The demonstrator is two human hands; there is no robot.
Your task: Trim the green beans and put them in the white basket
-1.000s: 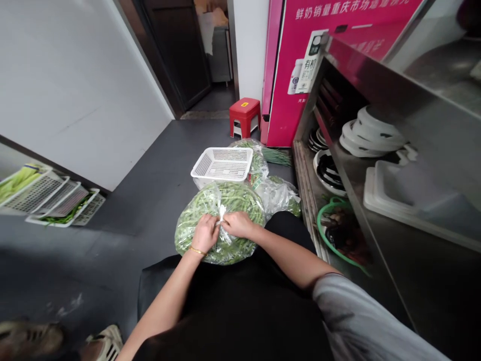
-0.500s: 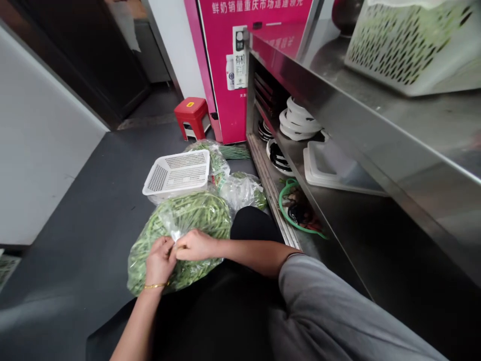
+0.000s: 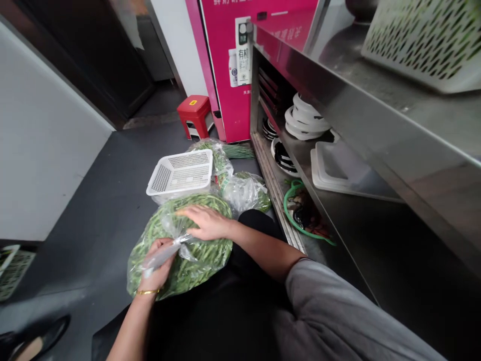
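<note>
A clear plastic bag of green beans [image 3: 195,250] lies on the dark floor in front of my lap. My left hand [image 3: 160,268] is closed on the bag's twisted neck and holds it stretched out toward me. My right hand [image 3: 205,223] lies on top of the bag by the knot, fingers mostly flat and pressing on the plastic. A gold bracelet shows on my left wrist. Just beyond the bag stands a white perforated plastic basket [image 3: 180,173].
Two more bags of greens [image 3: 244,193] lie behind the basket. A red stool [image 3: 194,114] and a pink vending machine [image 3: 233,65] stand further back. On the right, a steel counter holds plates [image 3: 304,120], a white tray [image 3: 338,168] and a green-rimmed bowl [image 3: 300,210] on its lower shelf.
The view swung right and then steadied. My left hand has pulled the bag's twisted neck toward me, and my right hand has let go of the knot and flattened onto the bag.
</note>
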